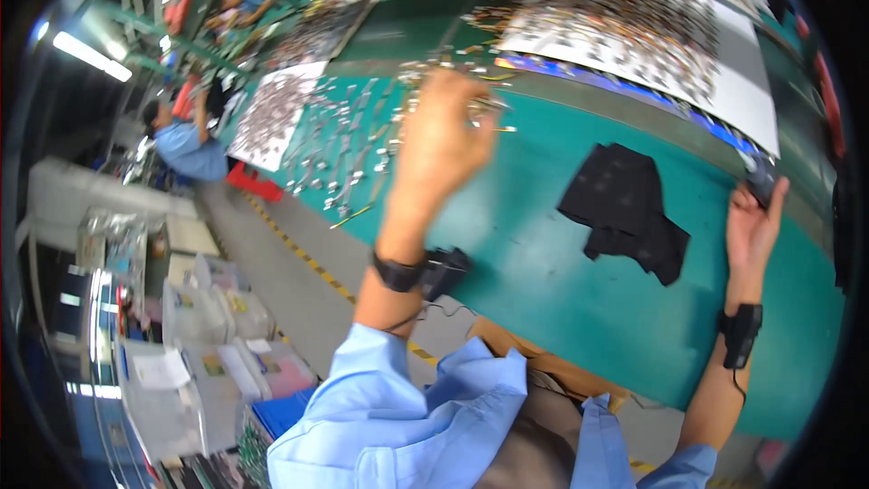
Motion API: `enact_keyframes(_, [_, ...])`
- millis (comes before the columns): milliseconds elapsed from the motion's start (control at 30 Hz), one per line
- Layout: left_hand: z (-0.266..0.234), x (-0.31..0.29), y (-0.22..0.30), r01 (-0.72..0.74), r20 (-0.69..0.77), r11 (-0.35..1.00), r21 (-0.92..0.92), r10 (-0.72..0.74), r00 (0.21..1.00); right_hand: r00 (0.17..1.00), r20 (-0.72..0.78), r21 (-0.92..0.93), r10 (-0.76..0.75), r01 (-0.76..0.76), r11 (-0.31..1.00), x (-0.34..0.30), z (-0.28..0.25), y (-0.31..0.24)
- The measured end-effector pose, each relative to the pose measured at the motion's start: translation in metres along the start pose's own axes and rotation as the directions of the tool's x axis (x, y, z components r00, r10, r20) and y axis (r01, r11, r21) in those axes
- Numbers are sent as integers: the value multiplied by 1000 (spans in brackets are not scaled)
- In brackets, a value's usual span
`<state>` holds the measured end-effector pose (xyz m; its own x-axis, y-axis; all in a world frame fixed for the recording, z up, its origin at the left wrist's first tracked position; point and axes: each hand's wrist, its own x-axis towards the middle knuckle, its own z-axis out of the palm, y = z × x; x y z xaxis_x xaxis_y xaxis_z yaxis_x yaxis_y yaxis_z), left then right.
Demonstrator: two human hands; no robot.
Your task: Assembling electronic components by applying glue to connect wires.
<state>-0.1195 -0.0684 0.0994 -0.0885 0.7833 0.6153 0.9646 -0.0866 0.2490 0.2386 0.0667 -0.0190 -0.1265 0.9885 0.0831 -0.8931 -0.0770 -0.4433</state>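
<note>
Your left hand (444,136) is raised over the far part of the green bench (543,299), beside a cluster of short wires (489,105) with pale ends; its fingers look curled, but motion blurs them, and you cannot tell from this view whether they grip any wire or only pass in front. Your right hand (753,234) is well apart, near the right end of the bench, with its fingers bent around a dark grey piece (762,178); they seem closed on it from below, perhaps so that it stays steady at the end of the blue strip (625,95), though whether the two touch is hard to make out. To the left of your left hand, more wires (348,140) lie spread in loose rows, probably spaced that way so that they do not tangle and single ones can be lifted. Beyond the strip, a white board (749,68) carries a dense spread of similar parts, and its pale surface likely makes them easier to pick out. A black cloth (625,208) lies crumpled between your hands, apart from both. Each wrist wears a black band, the left one (398,272) and the right one (742,335), set back from the fingers, which presumably leaves them unhindered.
</note>
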Motion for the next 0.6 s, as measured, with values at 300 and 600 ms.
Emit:
enact_keyframes(300, [44,-65,65,95,194,972,-216,-53,980,997,27,-20,66,-65,998,-9,-44,-30])
enact_keyframes(600, [99,-70,84,69,328,921,-384,66,942,987,-147,-31,-71,67,997,-36,-45,-80])
